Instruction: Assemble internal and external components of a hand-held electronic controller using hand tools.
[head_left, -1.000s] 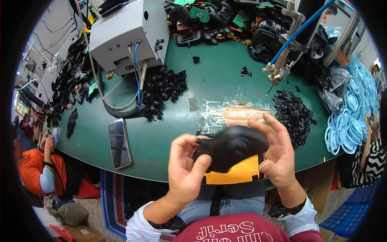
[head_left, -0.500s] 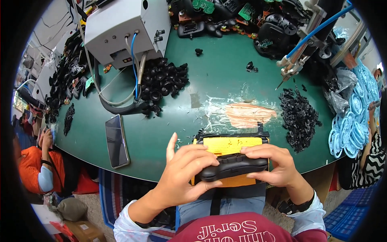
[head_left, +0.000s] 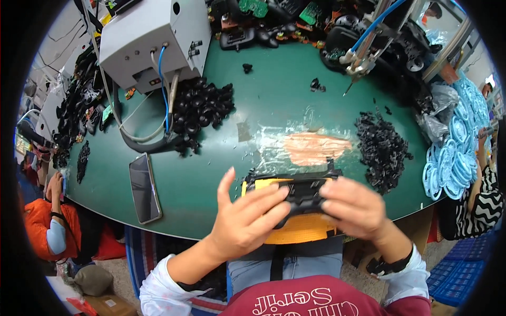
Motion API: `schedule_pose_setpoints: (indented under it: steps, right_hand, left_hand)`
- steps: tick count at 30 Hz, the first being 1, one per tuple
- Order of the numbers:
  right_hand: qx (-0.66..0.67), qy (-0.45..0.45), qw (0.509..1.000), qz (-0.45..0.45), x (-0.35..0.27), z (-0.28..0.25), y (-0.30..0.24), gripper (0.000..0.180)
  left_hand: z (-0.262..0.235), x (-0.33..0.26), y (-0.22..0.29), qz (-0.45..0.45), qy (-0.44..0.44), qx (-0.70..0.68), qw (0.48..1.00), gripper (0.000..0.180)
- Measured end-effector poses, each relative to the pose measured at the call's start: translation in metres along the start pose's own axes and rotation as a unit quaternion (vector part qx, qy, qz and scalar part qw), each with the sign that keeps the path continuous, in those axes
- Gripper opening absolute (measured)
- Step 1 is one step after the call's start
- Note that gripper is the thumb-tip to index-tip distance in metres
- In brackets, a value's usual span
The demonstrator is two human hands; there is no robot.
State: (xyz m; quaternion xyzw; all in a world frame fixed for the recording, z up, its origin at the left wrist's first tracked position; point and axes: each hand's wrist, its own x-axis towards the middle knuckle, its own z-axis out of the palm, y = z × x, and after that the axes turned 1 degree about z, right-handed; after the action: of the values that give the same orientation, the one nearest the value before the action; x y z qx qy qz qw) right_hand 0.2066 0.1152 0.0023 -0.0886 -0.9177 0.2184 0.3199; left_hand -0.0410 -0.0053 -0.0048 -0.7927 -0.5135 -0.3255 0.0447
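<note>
Both of my hands hold a black plastic controller-shaped housing (head_left: 302,196) over a yellow fixture (head_left: 296,229) at the near edge of the green table (head_left: 274,110). My left hand (head_left: 243,218) grips its left end, with the index finger raised. My right hand (head_left: 354,206) covers its right end, fingers curled over the top. Much of the housing is hidden under my fingers.
A grey machine (head_left: 153,39) with hoses stands at the back left beside a heap of round black parts (head_left: 203,108). A phone (head_left: 144,188) lies left. Small black parts (head_left: 383,150) are piled right, blue rings (head_left: 452,163) beyond. A taped patch (head_left: 316,147) lies ahead. Another person (head_left: 50,221) sits lower left.
The black housing was turned from dome-side up to flat and lowered onto the yellow fixture. My hands moved with it toward the table edge.
</note>
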Motion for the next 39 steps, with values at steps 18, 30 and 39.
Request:
schedule_pose_setpoints:
  steps: [18,30,39]
  right_hand:
    - [0.423,0.048,0.901,0.083,0.135,-0.158,0.033,0.042]
    - [0.474,-0.158,0.865,0.034,0.118,-0.111,-0.067,0.051]
    - [0.406,-0.02,0.911,0.068,0.102,-0.084,-0.095,0.046]
  left_hand:
    - [0.027,0.006,0.034,-0.076,-0.101,-0.024,0.992,0.057]
    - [0.035,-0.003,0.034,-0.086,-0.072,-0.047,0.993,0.058]
    - [0.034,-0.003,0.035,-0.089,-0.081,-0.058,0.991,0.057]
